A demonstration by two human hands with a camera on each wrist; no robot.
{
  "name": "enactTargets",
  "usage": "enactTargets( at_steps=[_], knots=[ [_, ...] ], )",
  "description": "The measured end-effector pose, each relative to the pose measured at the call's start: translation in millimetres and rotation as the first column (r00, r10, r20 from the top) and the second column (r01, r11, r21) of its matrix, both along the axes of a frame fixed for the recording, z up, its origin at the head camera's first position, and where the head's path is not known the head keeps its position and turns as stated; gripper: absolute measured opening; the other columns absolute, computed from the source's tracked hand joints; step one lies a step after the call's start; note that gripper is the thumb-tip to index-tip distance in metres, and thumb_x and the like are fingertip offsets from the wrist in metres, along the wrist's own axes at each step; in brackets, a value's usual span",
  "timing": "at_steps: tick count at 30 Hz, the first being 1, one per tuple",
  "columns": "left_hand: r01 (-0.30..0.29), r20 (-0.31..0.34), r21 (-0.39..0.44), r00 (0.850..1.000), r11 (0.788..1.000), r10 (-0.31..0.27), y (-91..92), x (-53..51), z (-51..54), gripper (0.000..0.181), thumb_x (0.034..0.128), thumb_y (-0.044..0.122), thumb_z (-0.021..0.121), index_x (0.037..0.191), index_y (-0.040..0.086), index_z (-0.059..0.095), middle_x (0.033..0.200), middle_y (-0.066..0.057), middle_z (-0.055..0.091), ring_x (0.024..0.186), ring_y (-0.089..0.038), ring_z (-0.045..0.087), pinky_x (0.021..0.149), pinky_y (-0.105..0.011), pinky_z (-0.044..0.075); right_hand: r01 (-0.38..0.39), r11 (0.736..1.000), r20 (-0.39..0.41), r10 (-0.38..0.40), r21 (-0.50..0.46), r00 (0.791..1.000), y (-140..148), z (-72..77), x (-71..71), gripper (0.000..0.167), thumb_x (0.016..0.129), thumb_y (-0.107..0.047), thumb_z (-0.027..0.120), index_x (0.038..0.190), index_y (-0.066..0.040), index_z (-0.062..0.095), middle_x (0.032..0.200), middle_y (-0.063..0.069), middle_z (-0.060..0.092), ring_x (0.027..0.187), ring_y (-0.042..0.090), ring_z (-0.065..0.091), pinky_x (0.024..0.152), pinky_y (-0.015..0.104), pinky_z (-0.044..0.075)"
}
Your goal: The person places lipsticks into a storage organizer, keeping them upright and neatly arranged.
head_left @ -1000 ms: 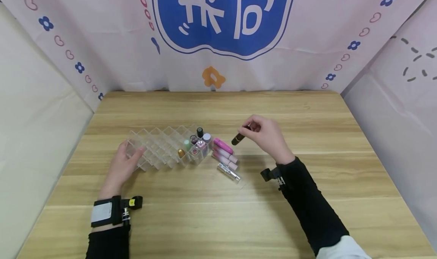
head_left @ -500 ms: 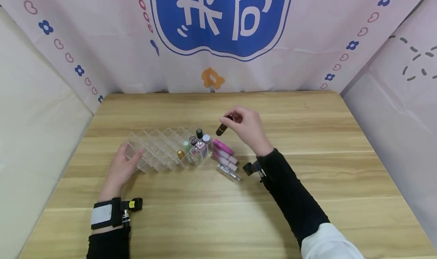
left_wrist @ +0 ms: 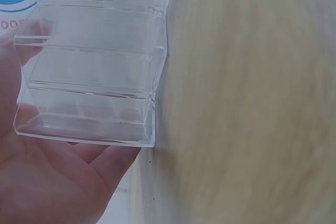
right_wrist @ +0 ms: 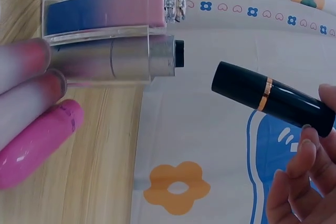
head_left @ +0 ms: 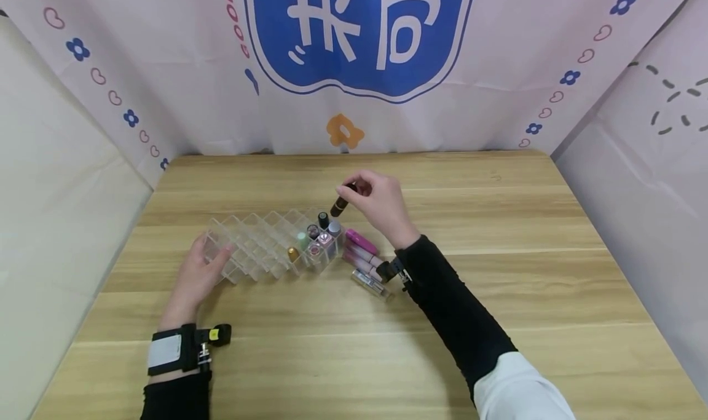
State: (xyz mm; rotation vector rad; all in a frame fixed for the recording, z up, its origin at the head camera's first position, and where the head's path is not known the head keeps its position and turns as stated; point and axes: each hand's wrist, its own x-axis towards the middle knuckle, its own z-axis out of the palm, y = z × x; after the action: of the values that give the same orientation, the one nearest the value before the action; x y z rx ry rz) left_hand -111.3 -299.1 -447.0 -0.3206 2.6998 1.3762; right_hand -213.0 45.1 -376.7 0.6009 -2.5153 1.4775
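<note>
A clear plastic lipstick organizer (head_left: 260, 248) with slanted compartments sits left of the table's middle. My left hand (head_left: 200, 273) grips its left end, thumb on the near side; the left wrist view shows the fingers around the clear wall (left_wrist: 94, 69). Several lipsticks and tubes stand in the right part, among them one with a gold cap (head_left: 293, 253) and a pink-and-blue tube (right_wrist: 107, 11). Above the organizer's right end, my right hand (head_left: 381, 208) pinches a black lipstick (right_wrist: 268, 97) with a gold band by one end. The lipstick is tilted and apart from the organizer.
Beside the organizer's right end lie a bright pink tube (head_left: 361, 241), pale pink-and-white tubes (head_left: 358, 257) and a clear silver tube (head_left: 370, 283). The wooden table (head_left: 310, 358) meets a printed cloth backdrop (head_left: 265, 125) at the back.
My right hand has carried the black lipstick leftward and slightly away from me, from right of the loose tubes to above the organizer's right end. The left hand keeps its grip in place.
</note>
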Motion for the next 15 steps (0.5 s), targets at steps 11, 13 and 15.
enactTargets(
  at_steps=[11,13,15],
  knots=[
    [-0.002,0.015,0.000,1.000,1.000,0.002,0.8,-1.0,1.5,0.082,0.1010,0.050,0.044,0.158,0.005,0.005,0.161,-0.030,0.015,0.146,-0.053,0.019,0.114,-0.070,0.020,0.008,1.000,-0.070,-0.010,-0.027,0.997,-20,-3.7,-8.4,0.018,0.089,-0.028,0.073,0.096,-0.011,0.071,0.074,0.002,0.064,0.066,0.012,0.055,0.060,0.020,0.045],
    [-0.002,0.013,0.009,1.000,1.000,0.002,1.0,-1.2,1.6,0.082,0.1009,0.050,0.045,0.158,0.007,0.006,0.161,-0.029,0.015,0.146,-0.052,0.019,0.114,-0.070,0.020,0.009,1.000,-0.076,-0.011,-0.021,0.997,-23,-5.4,-9.0,0.019,0.089,-0.028,0.073,0.096,-0.011,0.071,0.074,0.002,0.064,0.066,0.012,0.055,0.060,0.020,0.046],
    [-0.002,0.011,0.014,1.000,1.000,0.002,1.0,-1.5,1.7,0.081,0.1010,0.049,0.046,0.158,0.007,0.006,0.161,-0.029,0.015,0.146,-0.052,0.019,0.114,-0.070,0.021,0.009,1.000,-0.084,-0.009,-0.007,0.996,-25,-7.6,-9.7,0.019,0.089,-0.029,0.073,0.096,-0.011,0.071,0.074,0.001,0.064,0.066,0.011,0.055,0.060,0.020,0.046]
  ],
)
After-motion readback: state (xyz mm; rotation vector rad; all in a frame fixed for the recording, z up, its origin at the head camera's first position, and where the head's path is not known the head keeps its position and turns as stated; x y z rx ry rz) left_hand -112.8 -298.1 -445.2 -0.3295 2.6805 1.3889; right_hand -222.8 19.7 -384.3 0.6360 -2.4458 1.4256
